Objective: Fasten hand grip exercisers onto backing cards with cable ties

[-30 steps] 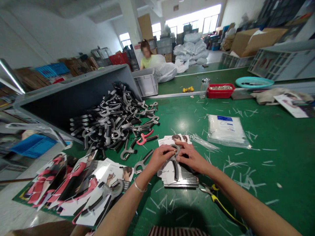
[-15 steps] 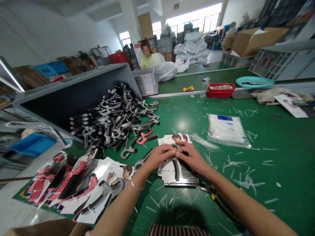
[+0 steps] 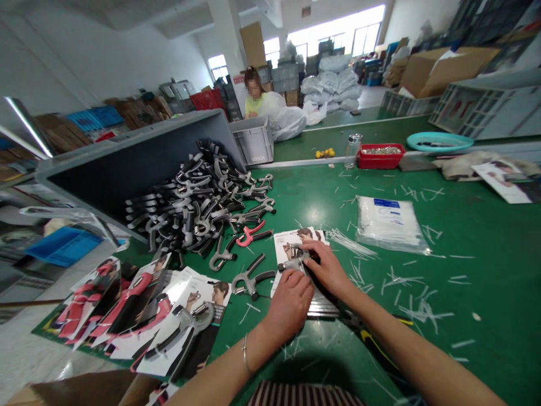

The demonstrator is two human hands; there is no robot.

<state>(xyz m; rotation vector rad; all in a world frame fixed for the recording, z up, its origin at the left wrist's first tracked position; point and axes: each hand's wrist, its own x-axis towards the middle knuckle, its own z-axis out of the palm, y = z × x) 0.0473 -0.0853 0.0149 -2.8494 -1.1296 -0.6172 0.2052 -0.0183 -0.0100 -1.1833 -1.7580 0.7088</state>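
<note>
Your left hand [image 3: 291, 299] curls against the gray hand grip [image 3: 292, 263] atop the card stack [image 3: 282, 242], its hold hidden; your right hand [image 3: 327, 266] pinches the other side. Uneven pressure could skew the cards.

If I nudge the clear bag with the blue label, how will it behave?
The clear bag will probably flex, since its edges look thin and wrinkled. It seems unlikely to roll, lying flat. It may slide easily: the green tabletop looks glossy.
</note>
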